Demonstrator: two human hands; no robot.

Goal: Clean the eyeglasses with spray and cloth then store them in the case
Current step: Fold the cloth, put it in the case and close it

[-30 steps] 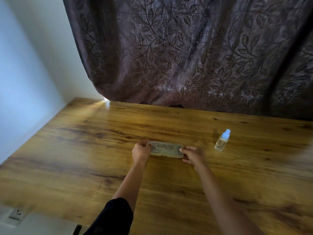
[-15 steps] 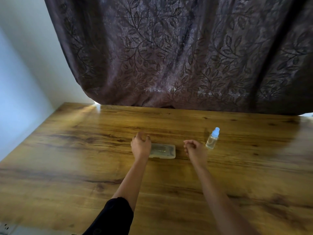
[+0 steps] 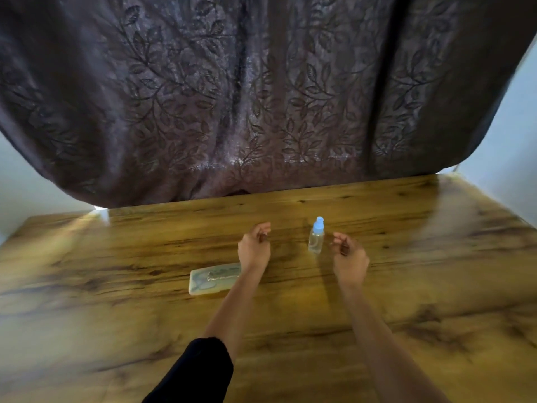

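A pale translucent eyeglass case (image 3: 213,279) lies shut and flat on the wooden table (image 3: 116,286), with a dim shape showing through its lid. My left forearm covers its right end. A small clear spray bottle (image 3: 316,236) with a light blue cap stands upright past the case, to its right. My left hand (image 3: 254,248) hovers left of the bottle, fingers curled and empty. My right hand (image 3: 348,257) hovers just right of the bottle, fingers loosely curled, holding nothing. No cloth is in sight.
A dark brown curtain (image 3: 261,97) with a leaf pattern hangs along the table's far edge. Pale walls (image 3: 511,146) stand at both sides. The table's wood surface extends widely to the left, right and front of the hands.
Both hands have let go of the case and moved forward and right, toward the bottle. The view has swung, so the case now lies left of my left arm.
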